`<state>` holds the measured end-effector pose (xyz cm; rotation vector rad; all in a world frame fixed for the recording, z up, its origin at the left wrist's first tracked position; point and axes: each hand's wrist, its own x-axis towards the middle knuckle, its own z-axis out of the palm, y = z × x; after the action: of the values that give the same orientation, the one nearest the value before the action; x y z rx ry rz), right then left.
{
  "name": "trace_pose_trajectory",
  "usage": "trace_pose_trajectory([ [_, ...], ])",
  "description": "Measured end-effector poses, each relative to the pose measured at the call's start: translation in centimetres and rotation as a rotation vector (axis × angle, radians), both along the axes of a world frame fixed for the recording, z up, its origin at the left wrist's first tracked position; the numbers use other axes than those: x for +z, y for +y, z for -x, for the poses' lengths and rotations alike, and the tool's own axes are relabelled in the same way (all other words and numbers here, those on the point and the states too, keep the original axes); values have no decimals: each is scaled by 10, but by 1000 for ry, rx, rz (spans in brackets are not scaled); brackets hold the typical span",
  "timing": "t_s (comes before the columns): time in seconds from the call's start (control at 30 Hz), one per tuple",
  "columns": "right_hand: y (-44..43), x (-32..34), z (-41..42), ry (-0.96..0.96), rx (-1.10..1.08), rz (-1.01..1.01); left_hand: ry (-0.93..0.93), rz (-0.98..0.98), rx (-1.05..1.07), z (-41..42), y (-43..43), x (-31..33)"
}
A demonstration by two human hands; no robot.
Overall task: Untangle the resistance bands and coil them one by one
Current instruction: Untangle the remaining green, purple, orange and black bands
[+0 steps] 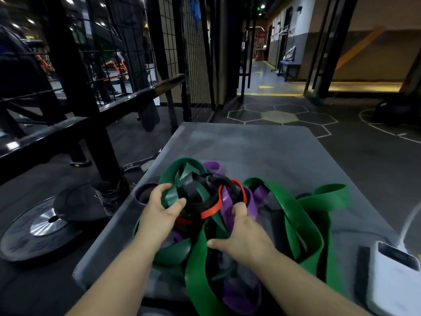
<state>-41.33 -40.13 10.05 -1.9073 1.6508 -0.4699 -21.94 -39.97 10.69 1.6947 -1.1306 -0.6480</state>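
A tangled heap of resistance bands lies on a grey platform (262, 147): wide green bands (303, 215), purple bands (227, 201), a black band (200, 190) and a thin red band (213, 209) knotted in the middle. My left hand (159, 210) grips a dark green band at the left of the knot, fingers and thumb curled round it. My right hand (241, 236) grips the purple band at the right of the knot, thumb stretched over a green strap. Parts of the bands are hidden under my hands and forearms.
A white power bank (394, 277) with a cable and a black flat object (362, 270) lie at the platform's near right. Weight plates (43, 224) rest on the floor to the left. A black steel rack (91, 124) and mesh fence stand at left.
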Motion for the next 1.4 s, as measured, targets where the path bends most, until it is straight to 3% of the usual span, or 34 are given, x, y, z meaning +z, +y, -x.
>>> trace_pose_trajectory([
  [0.13,-21,-9,18,-189,-42,54,-38,54,83,-17,-13,13],
  [0.23,-43,12,45,-643,-175,90,-43,164,242,-45,-30,31],
  [0.3,-55,31,75,-830,-313,121,-119,126,343,-77,-40,39],
  [0.37,-60,42,101,-761,-399,153,-234,-65,358,-106,-50,40],
  [0.43,-63,40,113,-557,-414,119,-330,-271,277,-110,-53,34],
  [0.5,-63,35,107,-362,-396,47,-446,-358,264,-86,-48,27],
  [0.6,-62,24,94,-246,-369,-53,-772,-211,215,-28,-30,14],
  [0.77,-63,18,96,-82,-327,-70,-917,187,-145,38,-6,-19],
  [0.83,-61,20,102,23,-368,-39,-792,-2,-325,51,1,-24],
  [0.93,-53,28,105,184,-400,158,-909,-211,-412,57,3,-31],
  [1.03,-43,41,96,93,-290,353,-954,-368,-474,63,0,-25],
  [1.1,-35,45,82,-49,-119,245,-800,-400,-497,66,-3,-20],
  [1.2,-24,33,57,-121,88,-100,-160,-226,-439,69,-7,-14],
  [1.27,-23,27,51,-99,36,-52,84,-147,-423,76,-8,-7],
  [1.4,-26,27,55,-354,-73,-135,353,-81,-443,90,-8,0],
])
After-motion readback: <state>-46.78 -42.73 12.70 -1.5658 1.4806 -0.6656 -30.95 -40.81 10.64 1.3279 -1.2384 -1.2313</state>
